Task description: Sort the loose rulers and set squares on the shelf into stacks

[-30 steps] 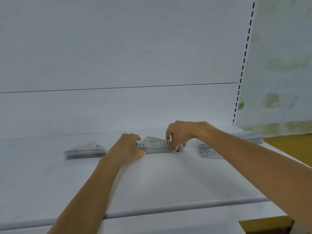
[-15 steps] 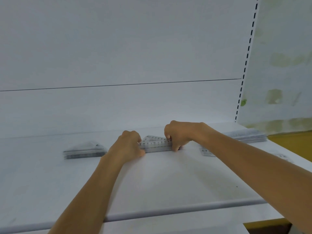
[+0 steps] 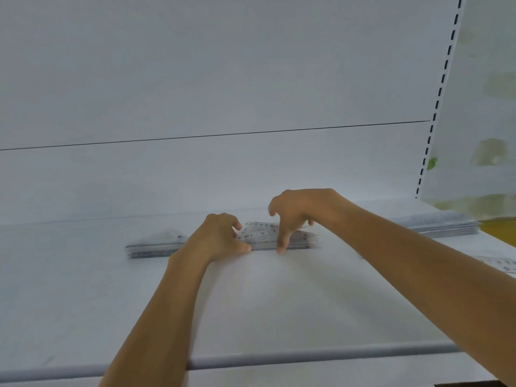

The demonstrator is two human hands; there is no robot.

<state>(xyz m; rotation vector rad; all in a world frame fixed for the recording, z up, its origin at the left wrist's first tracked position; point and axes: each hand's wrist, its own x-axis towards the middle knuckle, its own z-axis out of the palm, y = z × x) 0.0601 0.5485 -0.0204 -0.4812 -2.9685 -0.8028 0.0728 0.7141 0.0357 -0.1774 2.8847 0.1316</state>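
Front rail: a grey rounded rail (image 3: 321,354) runs along the near edge of the shelf, and both forearms reach over it.
Shelf: the white shelf (image 3: 279,303) carries all the rulers and set squares, which lie towards its back.
Loose ruler: one clear ruler (image 3: 499,264) lies flat at the far right edge of the view, well apart from the stacks and cut off by the frame.
Left hand: the left hand (image 3: 220,240) has its fingers curled over the top of the middle stack (image 3: 296,241) at its left end. The thumb lies along the stack's front edge, so the hand grips that end.
Right hand: the right hand (image 3: 294,215) is arched above the same stack and mostly spread. One straight finger points down and touches the stack's front edge, while the other fingers hang loosely bent over its top. The thumb is lifted clear.
Middle stack: clear set squares with printed scales, piled flat between the two hands.
Left stack: a second pile of clear set squares (image 3: 152,245) sits just beside the left hand. Whether it touches the middle stack is hidden by that hand.
Ruler stack: a long, flat pile of rulers (image 3: 442,226) lies far to the right, near the back corner.
Back panel: a plain white panel (image 3: 223,79) with one thin horizontal seam.
Upright: a slotted post (image 3: 439,101) rises at the right.
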